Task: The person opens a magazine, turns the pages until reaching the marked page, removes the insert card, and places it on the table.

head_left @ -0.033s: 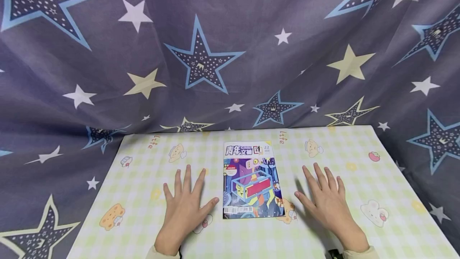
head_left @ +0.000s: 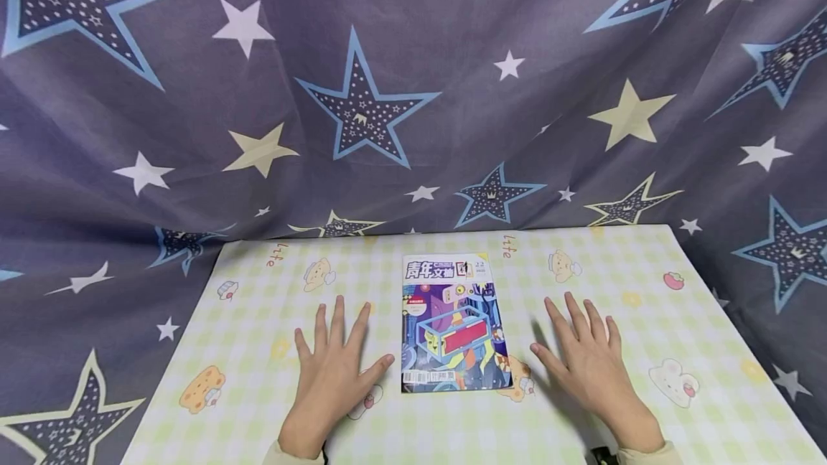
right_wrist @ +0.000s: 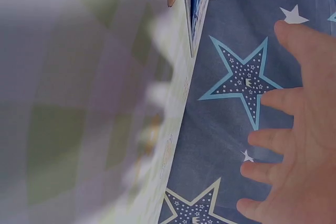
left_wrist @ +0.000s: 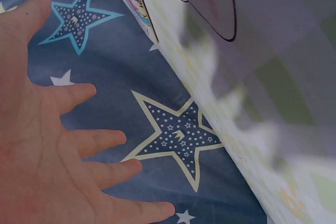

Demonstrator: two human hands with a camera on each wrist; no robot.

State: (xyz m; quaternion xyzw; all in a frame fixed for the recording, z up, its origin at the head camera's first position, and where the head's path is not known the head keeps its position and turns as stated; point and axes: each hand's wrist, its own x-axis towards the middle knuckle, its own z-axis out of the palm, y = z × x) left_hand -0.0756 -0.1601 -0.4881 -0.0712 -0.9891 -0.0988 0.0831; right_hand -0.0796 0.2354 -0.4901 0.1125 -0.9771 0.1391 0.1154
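A magazine with a colourful purple and blue cover lies flat, face up, in the middle of the table. To its left my left hand is held with the fingers spread, the thumb pointing toward the magazine without touching it. On the other side my right hand has its fingers spread too, apart from the magazine. In the wrist views, the palms of the left hand and the right hand show nothing held. Only an edge of the magazine appears in the right wrist view.
A pale green checked tablecloth with printed cartoon animals covers the table. Behind and beside it hangs a dark blue-grey curtain patterned with stars. Shadows of the hands fall on the cloth.
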